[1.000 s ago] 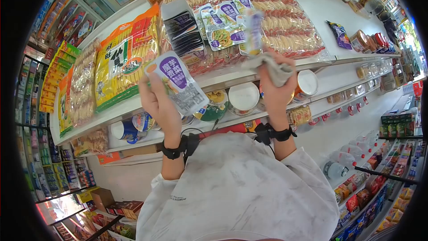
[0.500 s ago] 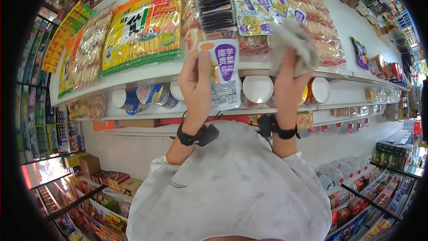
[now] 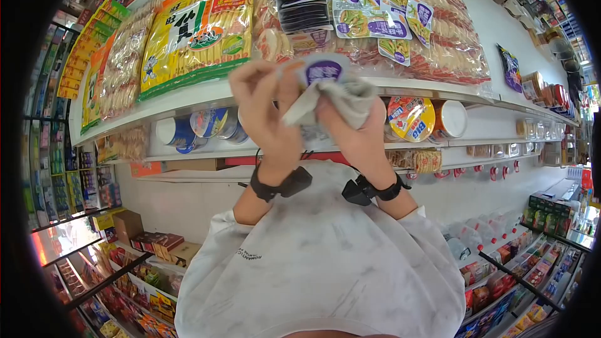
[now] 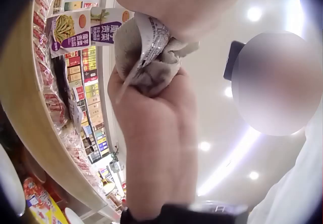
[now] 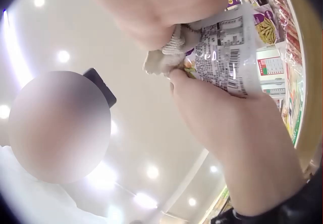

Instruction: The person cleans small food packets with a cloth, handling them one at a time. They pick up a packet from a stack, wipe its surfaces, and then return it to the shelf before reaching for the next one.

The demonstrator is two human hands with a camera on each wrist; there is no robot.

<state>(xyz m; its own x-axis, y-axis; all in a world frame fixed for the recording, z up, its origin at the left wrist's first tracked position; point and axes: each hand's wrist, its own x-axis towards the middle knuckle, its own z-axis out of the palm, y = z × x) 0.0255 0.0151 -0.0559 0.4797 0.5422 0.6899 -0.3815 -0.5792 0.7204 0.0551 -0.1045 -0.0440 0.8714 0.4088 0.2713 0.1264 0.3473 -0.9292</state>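
Your left hand (image 3: 269, 109) pinches the packet (image 3: 323, 67) above the surface (image 3: 487, 30)'s front edge; your right hand (image 3: 355, 141), gripping the cloth (image 3: 350, 101), now brings it against the packet, apart earlier. Snack bags (image 3: 206, 28) lie behind; stocked shelves (image 3: 69, 138) stand left.

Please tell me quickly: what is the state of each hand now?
Left hand: holding a packet.
Right hand: holding a cloth against the packet.
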